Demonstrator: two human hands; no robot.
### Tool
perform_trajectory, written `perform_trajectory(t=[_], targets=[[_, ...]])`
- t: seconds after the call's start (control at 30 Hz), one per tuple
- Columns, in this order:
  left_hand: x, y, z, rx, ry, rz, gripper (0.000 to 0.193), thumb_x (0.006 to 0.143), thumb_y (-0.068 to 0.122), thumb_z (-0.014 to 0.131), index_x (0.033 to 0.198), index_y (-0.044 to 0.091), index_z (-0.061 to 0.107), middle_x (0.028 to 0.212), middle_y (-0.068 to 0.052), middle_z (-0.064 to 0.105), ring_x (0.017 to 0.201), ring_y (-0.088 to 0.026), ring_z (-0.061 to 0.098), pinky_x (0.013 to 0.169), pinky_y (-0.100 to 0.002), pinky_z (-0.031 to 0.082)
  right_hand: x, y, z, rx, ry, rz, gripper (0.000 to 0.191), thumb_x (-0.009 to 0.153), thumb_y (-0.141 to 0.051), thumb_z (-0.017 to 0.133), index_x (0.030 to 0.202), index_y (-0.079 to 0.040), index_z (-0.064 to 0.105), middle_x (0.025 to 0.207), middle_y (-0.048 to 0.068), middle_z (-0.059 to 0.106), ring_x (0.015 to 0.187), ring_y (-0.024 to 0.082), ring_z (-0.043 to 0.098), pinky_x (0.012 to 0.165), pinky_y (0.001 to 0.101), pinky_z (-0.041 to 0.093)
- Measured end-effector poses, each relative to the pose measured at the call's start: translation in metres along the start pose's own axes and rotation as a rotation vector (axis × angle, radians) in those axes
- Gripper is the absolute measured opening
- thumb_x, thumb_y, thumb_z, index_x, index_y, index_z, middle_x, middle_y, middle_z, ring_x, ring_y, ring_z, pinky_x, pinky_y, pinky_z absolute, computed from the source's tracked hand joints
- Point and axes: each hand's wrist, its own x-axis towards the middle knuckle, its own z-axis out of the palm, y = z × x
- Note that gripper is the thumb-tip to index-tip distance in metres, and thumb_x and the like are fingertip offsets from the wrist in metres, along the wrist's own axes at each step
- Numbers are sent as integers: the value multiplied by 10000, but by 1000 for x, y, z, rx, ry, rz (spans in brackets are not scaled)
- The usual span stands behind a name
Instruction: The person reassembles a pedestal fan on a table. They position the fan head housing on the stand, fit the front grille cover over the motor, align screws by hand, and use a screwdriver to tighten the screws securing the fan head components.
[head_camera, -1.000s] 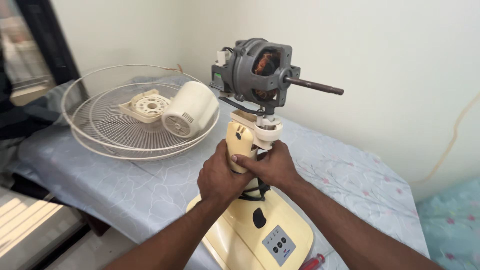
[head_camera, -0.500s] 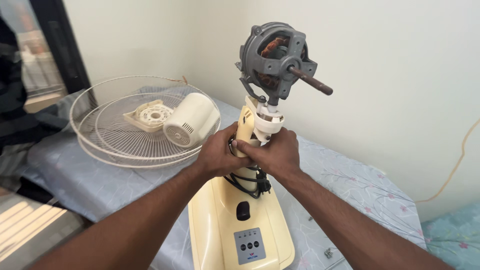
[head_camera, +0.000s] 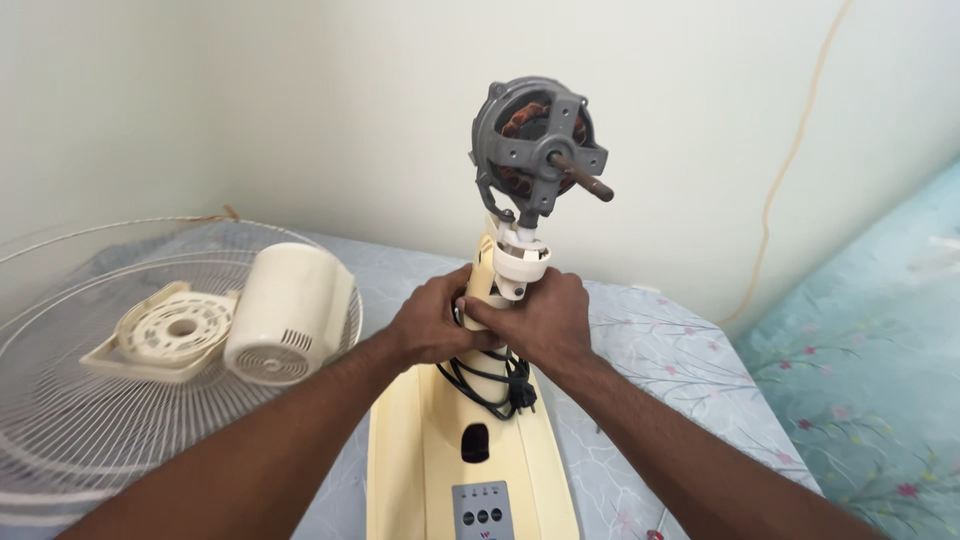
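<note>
So you've got both hands wrapped round the neck of the fan stand (head_camera: 470, 440), right under the bare grey motor (head_camera: 538, 150) with its copper windings showing and the shaft poking out toward you. Your left hand (head_camera: 432, 325) has its fingers curled shut on the cream neck from the left, and your right hand (head_camera: 535, 320) is closed over it from the right, thumb tucked against the white swivel joint (head_camera: 520, 265). The two hands are touching each other. The stand sits on the table (head_camera: 650, 350) with the flowery cloth, near its front edge, grey button panel (head_camera: 482, 512) facing you, and a black cord (head_camera: 495, 380) bunched just below your hands. Over toward the left edge the wire fan guard (head_camera: 60, 420) lies flat, with the cream motor cover (head_camera: 290, 312) and a round vented plate (head_camera: 170, 330) sitting in it
</note>
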Motion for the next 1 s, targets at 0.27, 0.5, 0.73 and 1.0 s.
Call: perform_trajectory(t=[0.27,0.5,0.73,1.0], targets=[[23,-16,14,-31,-109,-46,787,596,277,899,1319,160,611,1155,-44,767,1098,-198,735,996,-353,558,5,8,3,-133,-32,118,554,655,-515,840,948,-48,788,763,108,793,647,212,786,621,337,635],[35,-34,12,-121,-150,-16,781,608,253,904,1325,141,613,1176,-46,765,1119,-191,728,1020,-347,550,13,9,12,-133,-8,70,524,648,-509,841,911,-58,798,729,103,785,618,213,776,598,343,626],[47,-44,1,-88,-133,-22,790,607,274,908,1327,150,610,1183,-47,762,1121,-205,725,1021,-354,542,32,10,25,-149,-7,80,532,653,-520,842,911,-58,790,722,105,779,618,214,774,589,346,626],[47,-54,3,24,-133,-98,798,607,350,904,1320,168,596,1198,-62,751,1131,-242,716,1012,-387,544,35,25,41,-176,-26,143,543,663,-554,825,876,-56,797,680,97,773,577,211,765,567,339,618]])
